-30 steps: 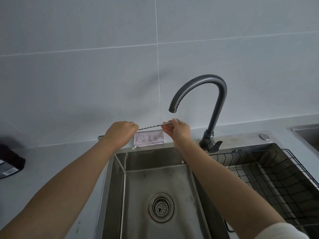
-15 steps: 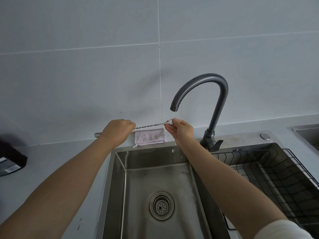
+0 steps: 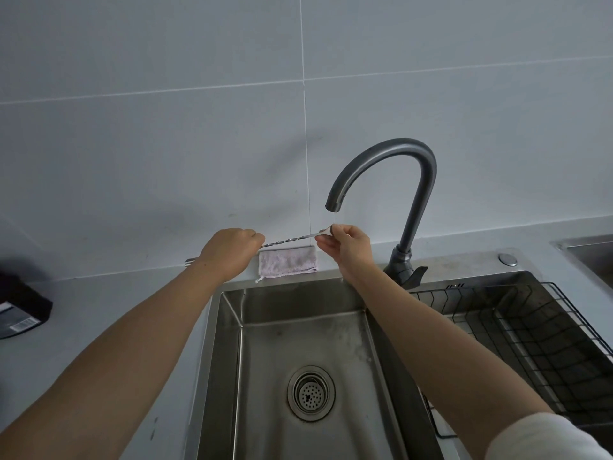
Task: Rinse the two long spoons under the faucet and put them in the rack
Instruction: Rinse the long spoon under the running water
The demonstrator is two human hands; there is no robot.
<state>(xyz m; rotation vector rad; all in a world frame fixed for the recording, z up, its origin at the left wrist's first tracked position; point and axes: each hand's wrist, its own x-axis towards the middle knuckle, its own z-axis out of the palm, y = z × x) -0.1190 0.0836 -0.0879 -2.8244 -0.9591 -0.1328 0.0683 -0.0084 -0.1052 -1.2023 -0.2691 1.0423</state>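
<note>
Sink basin: lying nearest, steel, with the drain strainer sitting in its floor; the floor is looking dry and no spoon is lying in it.
Dish rack: sitting to the right of the basin, a black wire basket; nothing is showing in the part in view, so I judge that neither spoon is racked yet.
Left hand: closing in a fist around the handle part of a long twisted-stem spoon, whose end is sticking out to the left of the fist.
Right hand: pinching the spoon's far-right end between thumb and fingertips, just below the spout.
Spoons: only 1 stem is clearly showing; whether the 2nd is lying against it, I cannot tell.
Purple cloth: lying folded on the far ledge of the sink, behind and below the stem.
Faucet: standing far right, its spout mouth opening directly above the right hand; no water stream is showing.
Lever: sitting at the faucet base, untouched.
Progress: early, in my judgement; the spoon is waiting under a dry spout, so rinsing and racking are both remaining.
</note>
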